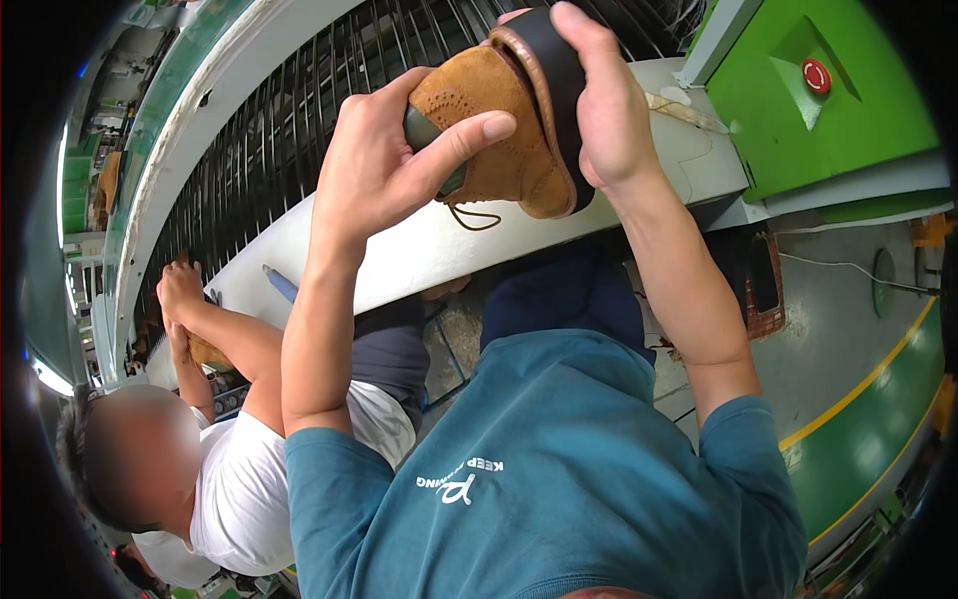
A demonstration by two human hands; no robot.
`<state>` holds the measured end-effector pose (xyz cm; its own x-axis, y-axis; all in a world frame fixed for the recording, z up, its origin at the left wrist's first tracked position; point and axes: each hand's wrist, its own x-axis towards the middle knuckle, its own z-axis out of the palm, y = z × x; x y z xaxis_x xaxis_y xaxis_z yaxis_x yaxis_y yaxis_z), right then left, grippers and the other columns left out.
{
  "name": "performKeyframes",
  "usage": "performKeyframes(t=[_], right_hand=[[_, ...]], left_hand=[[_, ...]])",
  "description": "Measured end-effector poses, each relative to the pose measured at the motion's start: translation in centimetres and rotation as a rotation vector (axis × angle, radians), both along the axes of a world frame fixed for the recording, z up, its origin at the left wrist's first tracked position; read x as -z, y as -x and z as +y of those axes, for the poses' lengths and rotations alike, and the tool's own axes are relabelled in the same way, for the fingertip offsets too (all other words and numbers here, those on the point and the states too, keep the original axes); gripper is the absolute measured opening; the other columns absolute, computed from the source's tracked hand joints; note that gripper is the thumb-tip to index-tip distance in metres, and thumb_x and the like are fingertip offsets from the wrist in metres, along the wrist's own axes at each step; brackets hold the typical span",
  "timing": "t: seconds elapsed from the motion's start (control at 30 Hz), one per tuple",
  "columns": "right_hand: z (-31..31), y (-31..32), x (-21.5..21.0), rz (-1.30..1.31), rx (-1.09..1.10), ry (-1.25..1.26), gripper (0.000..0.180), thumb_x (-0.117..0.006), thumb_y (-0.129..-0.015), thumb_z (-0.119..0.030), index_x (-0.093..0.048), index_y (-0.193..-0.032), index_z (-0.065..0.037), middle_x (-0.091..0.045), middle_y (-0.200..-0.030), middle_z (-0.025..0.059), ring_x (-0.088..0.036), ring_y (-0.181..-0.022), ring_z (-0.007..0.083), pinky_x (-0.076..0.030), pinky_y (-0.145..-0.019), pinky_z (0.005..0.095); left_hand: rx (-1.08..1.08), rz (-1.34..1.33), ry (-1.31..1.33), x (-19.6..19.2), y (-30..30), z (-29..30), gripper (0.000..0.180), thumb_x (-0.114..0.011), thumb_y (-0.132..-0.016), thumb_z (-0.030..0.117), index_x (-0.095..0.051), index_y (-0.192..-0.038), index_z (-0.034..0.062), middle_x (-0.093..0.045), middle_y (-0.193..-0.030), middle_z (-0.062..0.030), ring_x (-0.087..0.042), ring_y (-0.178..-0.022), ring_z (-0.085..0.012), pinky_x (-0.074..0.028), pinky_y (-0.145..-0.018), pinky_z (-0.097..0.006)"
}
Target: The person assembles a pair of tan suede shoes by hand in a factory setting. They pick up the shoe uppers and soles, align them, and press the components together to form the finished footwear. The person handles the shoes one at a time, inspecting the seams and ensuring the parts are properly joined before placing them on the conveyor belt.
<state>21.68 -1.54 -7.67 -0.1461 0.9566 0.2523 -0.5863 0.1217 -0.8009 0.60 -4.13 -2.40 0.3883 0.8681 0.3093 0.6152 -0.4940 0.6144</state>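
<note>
A tan suede shoe [479,90] with punched holes, a dark sole and a tan welt is held up over the white ledge. My left hand [384,165] is closed around its upper, the thumb lying across the suede near a dark green part. On the other side, my right hand [614,105] grips the shoe along its black sole [561,70], with the thumb pointing up; its other fingers are mostly hidden behind the sole. A loop of lace [473,217] hangs below the shoe.
A conveyor of dark rods [299,110] runs behind the white ledge [419,245]. A blue pen-like tool [280,284] lies on the ledge. At right stands a green machine panel [848,110] with a red stop button [815,77]. A co-worker in white [244,489] works at left.
</note>
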Motion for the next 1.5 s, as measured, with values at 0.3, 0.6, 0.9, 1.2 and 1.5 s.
performKeyframes(t=[0.3, 0.6, 0.9, 1.2, 1.5], right_hand=[[-0.2, -1.3, -0.7, -0.333, 0.052, -0.13, 0.052, -0.034, -0.121, -0.038, -0.063, -0.137, 0.002, -0.072, -0.12, 0.0096, -0.067, -0.11, 0.0167, -0.052, -0.102, 0.0316], [-0.4, -3.1, 0.5, -0.452, 0.018, -0.232, 0.062, -0.032, -0.115, -0.046, -0.057, -0.144, 0.002, -0.076, -0.126, 0.0192, -0.074, -0.117, 0.0255, -0.058, -0.108, 0.0391], [-5.4, -3.4, 2.0, -0.288, -0.031, -0.208, 0.09, -0.04, -0.103, -0.073, -0.048, -0.149, 0.004, -0.063, -0.139, 0.0287, -0.062, -0.135, 0.0396, -0.043, -0.121, 0.0541], [-7.2, -4.0, 1.8, -0.382, -0.014, -0.37, 0.09, -0.043, -0.109, -0.069, -0.053, -0.145, 0.013, -0.065, -0.14, 0.0277, -0.065, -0.132, 0.0331, -0.049, -0.115, 0.046], [-6.7, -4.0, 0.4, -0.201, -0.198, -0.229, 0.08, -0.053, -0.107, -0.067, -0.054, -0.142, 0.005, -0.064, -0.139, 0.027, -0.062, -0.134, 0.035, -0.047, -0.117, 0.0499]], left_hand=[[0.001, 0.102, 0.04, -1.1, -0.7, -0.2, 0.059, -0.087, -0.095, 0.05, -0.075, -0.109, -0.0066, -0.078, -0.077, -0.0135, -0.078, -0.07, -0.018, -0.06, -0.063, -0.032], [0.072, 0.216, -0.119, -1.2, -1.7, -1.2, 0.062, -0.09, -0.092, 0.048, -0.073, -0.114, -0.0079, -0.078, -0.076, -0.0172, -0.081, -0.07, -0.0267, -0.061, -0.062, -0.035], [0.072, 0.258, -0.339, -0.3, -3.7, -7.1, 0.081, -0.098, -0.081, 0.049, -0.066, -0.127, -0.0099, -0.071, -0.074, -0.0119, -0.073, -0.057, -0.0258, -0.056, -0.054, -0.033], [0.14, 0.223, -0.429, 1.2, -3.6, -8.5, 0.088, -0.098, -0.081, 0.048, -0.064, -0.127, -0.0196, -0.075, -0.083, -0.0167, -0.072, -0.055, -0.022, -0.056, -0.049, -0.032], [0.194, 0.202, -0.402, 0.8, -2.4, -7.7, 0.087, -0.096, -0.083, 0.049, -0.065, -0.124, -0.0213, -0.074, -0.079, -0.0181, -0.073, -0.056, -0.0228, -0.058, -0.049, -0.032]])
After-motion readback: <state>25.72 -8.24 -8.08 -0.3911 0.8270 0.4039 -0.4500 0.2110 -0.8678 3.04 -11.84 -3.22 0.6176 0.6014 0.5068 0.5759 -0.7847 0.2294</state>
